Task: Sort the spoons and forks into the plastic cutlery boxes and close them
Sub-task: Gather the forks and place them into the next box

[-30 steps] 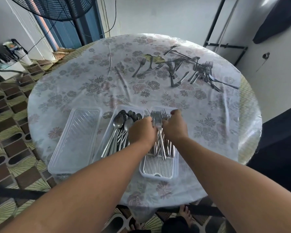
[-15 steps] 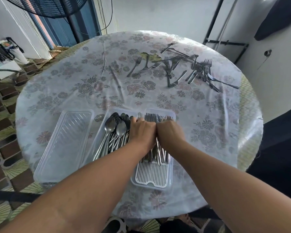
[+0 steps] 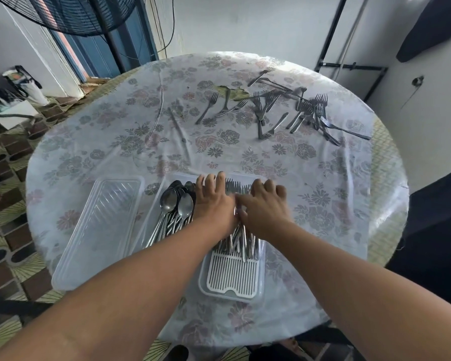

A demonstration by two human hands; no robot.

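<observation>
Both hands lie palm-down on the bundle of forks [image 3: 241, 239] in the right-hand plastic cutlery box [image 3: 231, 295]: the left hand [image 3: 214, 200] has its fingers spread and fairly straight over the tines, the right hand [image 3: 264, 204] has its fingers bent at the box's far right rim, and neither visibly closes around a fork. That box is clear with rounded corners and holds a white slotted drain insert [image 3: 232, 274]. Just beside it on the left, a second clear box [image 3: 151, 225] holds shiny steel spoons [image 3: 176, 204], bowls away from the person. Further left lies a clear ribbed lid [image 3: 99, 230]. Loose forks [image 3: 279, 110] are scattered on the far side of the round table, on glossy floral plastic tablecloth [image 3: 115, 152]. Half a second ago both hands were curled knuckle-up over the forks; now their fingers have stretched forward to the far rim.
</observation>
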